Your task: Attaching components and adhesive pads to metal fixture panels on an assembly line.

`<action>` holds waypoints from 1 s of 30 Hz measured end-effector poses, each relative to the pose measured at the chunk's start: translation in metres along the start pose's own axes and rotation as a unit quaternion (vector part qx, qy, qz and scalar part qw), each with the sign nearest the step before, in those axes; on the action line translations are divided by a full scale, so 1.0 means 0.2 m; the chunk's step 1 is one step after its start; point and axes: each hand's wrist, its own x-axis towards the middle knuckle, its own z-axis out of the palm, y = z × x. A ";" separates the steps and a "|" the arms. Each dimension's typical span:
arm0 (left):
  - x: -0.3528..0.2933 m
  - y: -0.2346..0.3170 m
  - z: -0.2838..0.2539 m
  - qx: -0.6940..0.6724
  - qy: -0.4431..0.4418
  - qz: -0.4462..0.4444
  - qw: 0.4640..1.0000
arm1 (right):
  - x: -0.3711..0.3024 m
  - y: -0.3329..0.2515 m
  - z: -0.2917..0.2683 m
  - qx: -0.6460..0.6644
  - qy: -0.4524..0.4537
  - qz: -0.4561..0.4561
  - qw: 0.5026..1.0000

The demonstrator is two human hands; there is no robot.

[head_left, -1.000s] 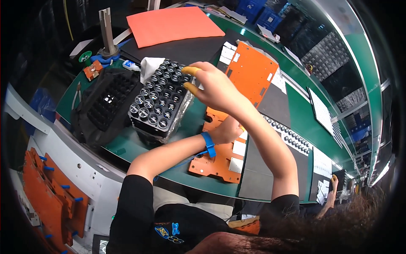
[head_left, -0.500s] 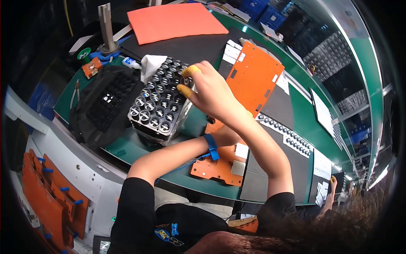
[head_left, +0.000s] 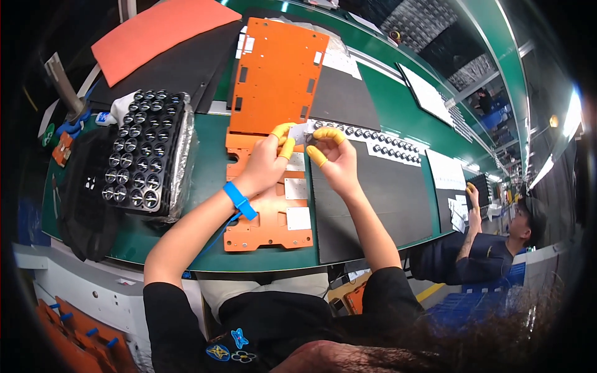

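Above an orange fixture, my left hand pinches a small pale square plate between yellow-capped fingers. Facing it, my right hand has its yellow-capped thumb and forefinger bent around a small dark part at the plate's right edge; its exact shape is mostly covered. Several similar pale plates lie on the fixture. Left of my hands stands a black tray filled with rows of shiny black round parts like lenses. A blue strap circles my left wrist.
An upright-looking orange panel adjoins the fixture's far side. To the right, strips of round parts lie beyond a dark mat. A black bag sits left of the tray. Another person works at the far right.
My right hand has left the black tray and come over to my left hand. The left hand has risen from the fixture with the pale plate, and the view has swung right.
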 end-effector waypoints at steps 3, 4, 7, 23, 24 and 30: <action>-0.02 0.00 0.01 0.025 -0.024 0.027 0.999 | -0.08 0.05 -0.02 0.040 0.027 0.038 0.998; -0.03 0.01 0.01 0.063 -0.047 0.024 0.997 | -0.10 0.07 -0.03 0.052 0.030 0.043 0.997; -0.03 0.10 0.01 0.102 -0.085 -0.008 0.991 | -0.13 0.11 -0.01 0.078 0.059 0.035 0.995; -0.03 0.10 0.01 0.124 -0.163 0.043 0.978 | -0.17 0.09 -0.02 -0.211 0.059 -0.132 0.967; -0.04 0.09 0.01 0.125 -0.165 0.042 0.978 | -0.16 0.07 -0.02 -0.247 0.061 -0.164 0.953; -0.04 0.08 0.02 0.138 -0.167 0.066 0.974 | -0.16 0.06 -0.01 -0.303 0.085 -0.221 0.923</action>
